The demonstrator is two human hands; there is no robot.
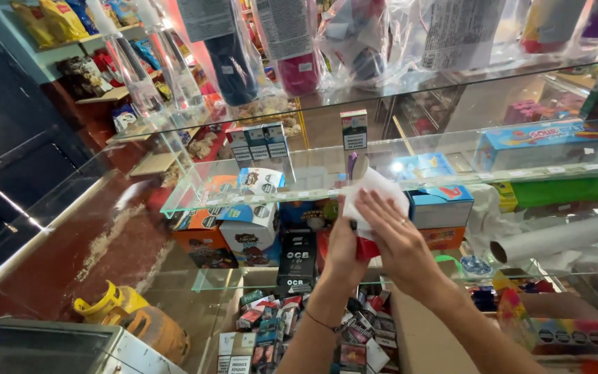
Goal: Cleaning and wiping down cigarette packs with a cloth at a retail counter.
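So both hands are up inside a glass display case, working on a white folded sheet of paper [375, 197] that sits right between them at the edge of the clear glass shelf [195, 201]. The left hand [346, 251] comes up from below and is closed around the lower end of the paper, thumb side tucked under it, and there seems to be something red pinched at the bottom of that grip, though I can't tell what it is. The right hand [397, 239] is laid flat over the front of the paper with the fingers spread fairly wide, a ring on one of them, pressing the sheet against the other hand, I'd say to keep it from flopping while it gets folded or wrapped. Just past the fingertips there's a slim purple pen-like stick [351, 166] poking up behind the paper, and beyond that an upright small white and green carton [354, 129] standing on the shelf. To the right of the right hand is a blue cardboard box [440, 202], and further out a long white paper roll [555, 239] lying on its side. Left of the left hand sits a black flat box with white lettering [297, 260] on the lower shelf, next to stacked orange and white boxes [233, 228]. Down under the wrists is a jumble of small colourful packs [271, 325], and way off to the lower left a yellow-topped orange gas cylinder [136, 320] on the floor.
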